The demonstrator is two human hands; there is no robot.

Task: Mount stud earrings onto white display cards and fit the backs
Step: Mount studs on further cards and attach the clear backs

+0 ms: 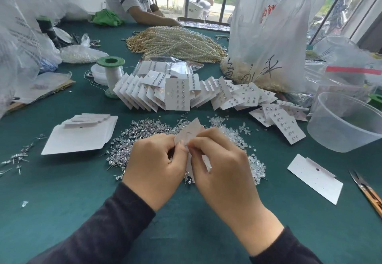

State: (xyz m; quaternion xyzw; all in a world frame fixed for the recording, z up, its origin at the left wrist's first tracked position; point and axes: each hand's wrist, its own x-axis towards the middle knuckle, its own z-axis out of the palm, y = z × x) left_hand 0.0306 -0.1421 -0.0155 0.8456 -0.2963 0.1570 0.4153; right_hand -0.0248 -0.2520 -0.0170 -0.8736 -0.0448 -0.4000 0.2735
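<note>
Pearl strands (177,42) lie heaped toward the far edge of the green tabletop (62,191), beside a white plastic bag (268,42). A clear tub (347,123) sits at the right edge, snips (367,191) near it; a green-capped spool (111,73) stands toward the left.

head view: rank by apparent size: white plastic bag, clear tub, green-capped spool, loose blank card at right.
1. Plastic bag
2. Clear tub
3. Blank card
4. Spool
Card and spool look close in size; the card is nearer the camera, so their order is unsure.
</note>
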